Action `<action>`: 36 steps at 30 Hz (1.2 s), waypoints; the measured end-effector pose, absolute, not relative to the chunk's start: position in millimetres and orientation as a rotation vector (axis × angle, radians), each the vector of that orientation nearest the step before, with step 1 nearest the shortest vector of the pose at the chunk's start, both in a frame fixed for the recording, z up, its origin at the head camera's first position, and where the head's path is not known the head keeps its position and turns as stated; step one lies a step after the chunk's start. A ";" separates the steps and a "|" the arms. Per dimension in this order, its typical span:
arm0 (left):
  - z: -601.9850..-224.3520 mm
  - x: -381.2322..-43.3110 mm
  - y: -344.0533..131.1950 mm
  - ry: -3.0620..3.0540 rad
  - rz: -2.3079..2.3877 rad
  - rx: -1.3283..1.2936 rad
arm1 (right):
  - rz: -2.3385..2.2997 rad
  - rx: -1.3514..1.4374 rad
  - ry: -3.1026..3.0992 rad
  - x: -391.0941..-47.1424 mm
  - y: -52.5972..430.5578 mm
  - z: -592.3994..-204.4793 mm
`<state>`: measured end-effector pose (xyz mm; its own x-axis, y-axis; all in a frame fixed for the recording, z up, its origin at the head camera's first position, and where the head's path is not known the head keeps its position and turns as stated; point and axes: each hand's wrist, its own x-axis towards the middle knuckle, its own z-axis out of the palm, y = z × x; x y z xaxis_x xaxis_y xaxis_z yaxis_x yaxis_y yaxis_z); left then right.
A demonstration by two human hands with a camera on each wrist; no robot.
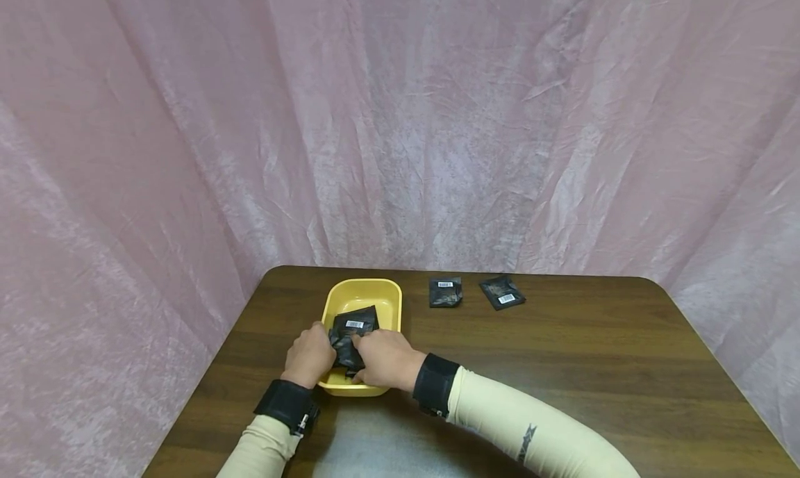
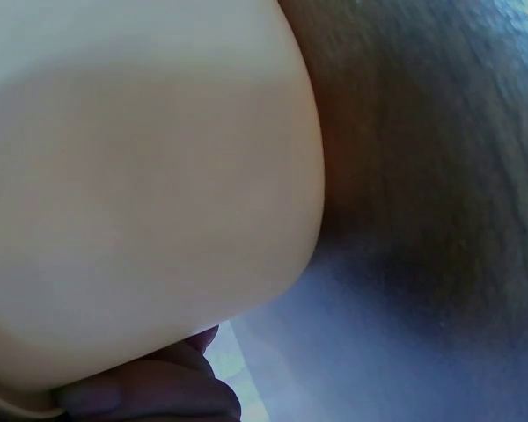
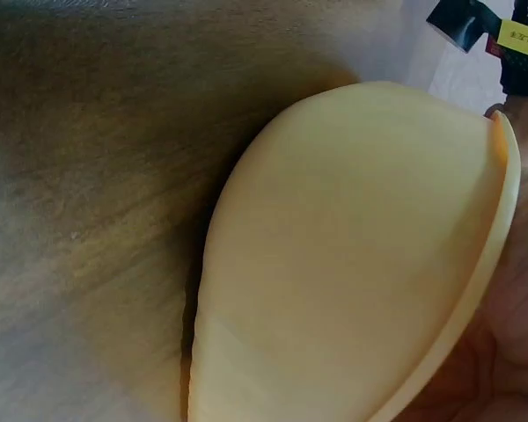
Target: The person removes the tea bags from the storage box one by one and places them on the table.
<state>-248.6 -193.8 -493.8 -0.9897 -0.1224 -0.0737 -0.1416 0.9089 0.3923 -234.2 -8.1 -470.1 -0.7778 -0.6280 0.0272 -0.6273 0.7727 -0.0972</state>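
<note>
A yellow plastic tray (image 1: 363,285) stands on the table, with several small black packets (image 1: 357,322) lying in it. At the tray's left side my left hand (image 1: 310,355) grips the rim. The left wrist view has the tray's outer wall (image 2: 158,202) filling much of it, with dark fingers (image 2: 150,391) along the rim below. My right hand (image 1: 389,360) reaches over the right rim, its fingers curled onto a black packet near the front; the fingertips are partly hidden. In the right wrist view, the palm shows behind the tray's rim (image 3: 458,325).
Two more black packets with white barcode labels lie near the table's back edge, one packet (image 1: 446,292) closer to the tray and another packet (image 1: 503,292) farther right. The brown wooden table (image 1: 562,367) has rounded corners. A pink curtain (image 1: 437,117) hangs behind it.
</note>
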 end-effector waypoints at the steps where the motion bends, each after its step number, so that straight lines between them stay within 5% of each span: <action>1: -493.9 -248.9 -193.9 3.021 0.624 -0.212 | -0.163 -1.040 2.948 -234.5 -8.3 -470.7; 36: -493.2 -249.3 -192.8 3.002 0.604 -0.229 | -0.216 -1.111 3.024 -234.9 1.9 -465.7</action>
<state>-249.3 -192.8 -493.2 -0.9864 -0.1319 -0.0984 -0.1597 0.9116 0.3788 -234.9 1.9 -465.7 -0.7598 -0.6375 0.1277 -0.6492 0.7547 -0.0947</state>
